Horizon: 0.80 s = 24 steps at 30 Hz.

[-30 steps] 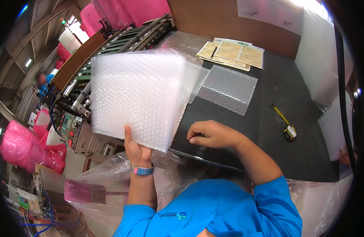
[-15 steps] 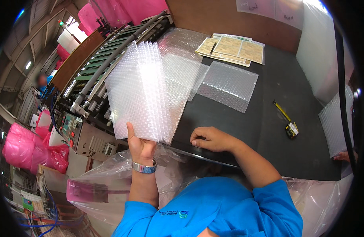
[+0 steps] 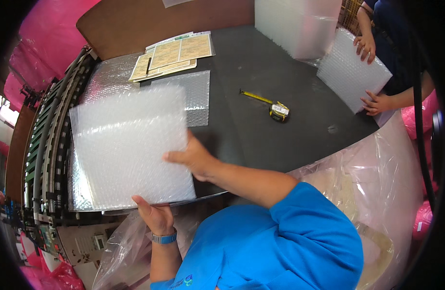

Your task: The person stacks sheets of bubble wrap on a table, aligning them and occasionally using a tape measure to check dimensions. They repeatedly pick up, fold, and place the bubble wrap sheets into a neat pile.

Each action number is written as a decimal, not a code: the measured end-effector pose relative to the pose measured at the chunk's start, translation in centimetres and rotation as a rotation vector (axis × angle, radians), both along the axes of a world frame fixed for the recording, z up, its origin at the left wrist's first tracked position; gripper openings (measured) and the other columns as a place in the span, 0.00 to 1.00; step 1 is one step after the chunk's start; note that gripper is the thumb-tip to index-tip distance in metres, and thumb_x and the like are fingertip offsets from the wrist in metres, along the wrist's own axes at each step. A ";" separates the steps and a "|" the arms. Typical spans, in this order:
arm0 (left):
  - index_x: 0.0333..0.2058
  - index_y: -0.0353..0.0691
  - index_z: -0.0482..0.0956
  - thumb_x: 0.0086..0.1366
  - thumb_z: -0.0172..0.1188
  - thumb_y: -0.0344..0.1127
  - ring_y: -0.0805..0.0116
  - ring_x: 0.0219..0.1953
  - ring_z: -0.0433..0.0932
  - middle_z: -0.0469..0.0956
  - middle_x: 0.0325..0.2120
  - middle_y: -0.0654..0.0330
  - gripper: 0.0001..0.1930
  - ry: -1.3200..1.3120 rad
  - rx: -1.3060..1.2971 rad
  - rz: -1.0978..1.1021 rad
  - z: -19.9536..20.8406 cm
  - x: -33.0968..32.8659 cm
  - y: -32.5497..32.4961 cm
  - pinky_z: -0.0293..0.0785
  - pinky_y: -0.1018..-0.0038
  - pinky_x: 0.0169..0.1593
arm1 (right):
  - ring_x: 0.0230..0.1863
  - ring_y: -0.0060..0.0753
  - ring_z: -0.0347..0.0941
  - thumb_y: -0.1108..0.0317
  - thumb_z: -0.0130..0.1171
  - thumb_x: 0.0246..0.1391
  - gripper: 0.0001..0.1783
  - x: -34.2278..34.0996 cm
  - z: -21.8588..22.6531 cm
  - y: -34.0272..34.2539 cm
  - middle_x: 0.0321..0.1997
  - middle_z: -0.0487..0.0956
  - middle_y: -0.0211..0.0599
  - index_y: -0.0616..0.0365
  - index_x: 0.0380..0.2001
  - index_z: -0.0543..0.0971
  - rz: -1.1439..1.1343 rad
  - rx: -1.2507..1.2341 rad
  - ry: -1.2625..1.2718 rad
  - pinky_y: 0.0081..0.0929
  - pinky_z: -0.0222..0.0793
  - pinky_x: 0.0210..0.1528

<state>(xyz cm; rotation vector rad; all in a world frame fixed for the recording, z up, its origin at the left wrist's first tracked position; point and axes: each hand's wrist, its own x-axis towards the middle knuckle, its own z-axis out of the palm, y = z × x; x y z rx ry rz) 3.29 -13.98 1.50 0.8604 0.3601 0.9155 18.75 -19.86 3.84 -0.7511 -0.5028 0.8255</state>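
Observation:
A stack of clear bubble wrap sheets or bags point(image 3: 130, 150) is held up over the near left of the dark table, its sheets lying nearly even. My left hand point(image 3: 155, 217), with a watch on its wrist, grips the lower edge, thumb on top and fingers beneath. On the stack's right edge, my right hand point(image 3: 196, 157) is closed, thumb across the top face and the other fingers largely hidden behind. Beyond the stack, a single clear bubble wrap bag point(image 3: 198, 99) lies flat on the table, partly covered from view.
A yellow-and-black tape measure point(image 3: 279, 112) lies with its blade out on the dark table point(image 3: 232, 140). Printed sheets point(image 3: 179, 53) and a pen sit farther back. At right, a co-worker's hands hold another bubble wrap stack point(image 3: 350, 70). A roller machine point(image 3: 48, 140) borders the left side.
My view has swung to the right, bringing the co-worker into sight. My right hand has come off the table onto the stack. The fanned sheets now lie closer together.

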 end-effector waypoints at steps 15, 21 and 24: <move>0.49 0.36 0.64 0.58 0.56 0.38 0.64 0.48 0.66 0.66 0.46 0.57 0.22 0.653 0.676 0.010 -5.8 -0.3 2.8 0.63 0.71 0.51 | 0.44 0.47 0.72 0.80 0.60 0.41 0.29 34.9 -8.3 -20.9 0.46 0.71 0.48 0.64 0.50 0.64 -1.112 -0.278 0.222 0.48 0.70 0.44; 0.48 0.36 0.66 0.56 0.58 0.39 0.64 0.47 0.67 0.66 0.45 0.55 0.22 0.677 0.718 0.035 -5.5 -0.4 2.8 0.63 0.70 0.51 | 0.49 0.48 0.68 0.73 0.63 0.42 0.33 33.6 -6.8 -19.5 0.50 0.68 0.51 0.64 0.52 0.61 -1.124 -0.336 0.333 0.47 0.67 0.49; 0.47 0.36 0.66 0.56 0.58 0.38 0.65 0.47 0.67 0.67 0.44 0.56 0.22 0.674 0.738 0.026 -5.4 -0.4 2.8 0.63 0.71 0.50 | 0.55 0.44 0.62 0.62 0.63 0.43 0.33 28.9 -2.8 -15.8 0.54 0.65 0.48 0.62 0.51 0.63 -1.771 -0.940 -0.060 0.37 0.59 0.56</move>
